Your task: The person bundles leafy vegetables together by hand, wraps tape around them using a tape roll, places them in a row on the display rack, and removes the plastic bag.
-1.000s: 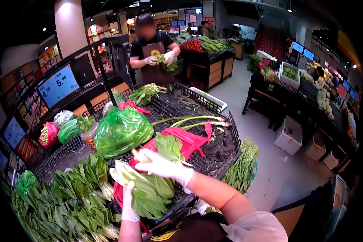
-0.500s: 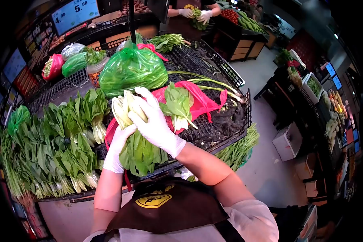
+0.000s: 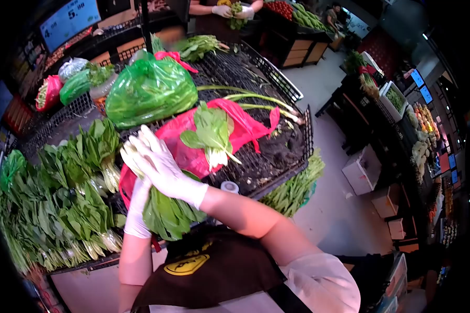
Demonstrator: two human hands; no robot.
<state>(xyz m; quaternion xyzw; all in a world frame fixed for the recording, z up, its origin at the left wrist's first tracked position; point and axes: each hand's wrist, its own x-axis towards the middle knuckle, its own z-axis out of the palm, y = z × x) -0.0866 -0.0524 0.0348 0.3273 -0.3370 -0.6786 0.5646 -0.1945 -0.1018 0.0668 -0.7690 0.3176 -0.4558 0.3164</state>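
Observation:
A bunch of leafy greens is between my two white-gloved hands, its leaves hanging toward my apron and its pale stems pointing up and left. My left hand is closed around the bunch from below, fingers mostly hidden. Across the stems lies my right hand, its fingers fairly straight and pressed against them. Just beyond, a smaller bunch of greens rests on a pink plastic bag spread over the black crate.
Rows of leafy greens line the left side. A green plastic bag of vegetables stands behind my hands. Long green stalks lie at the right, near the crate rim. Across the stand, another person's gloved hands hold greens.
Both hands and the bunch have shifted left in view, as has the whole scene. My right fingers now lie flatter over the stems. A round white lid has come into view beside my right wrist.

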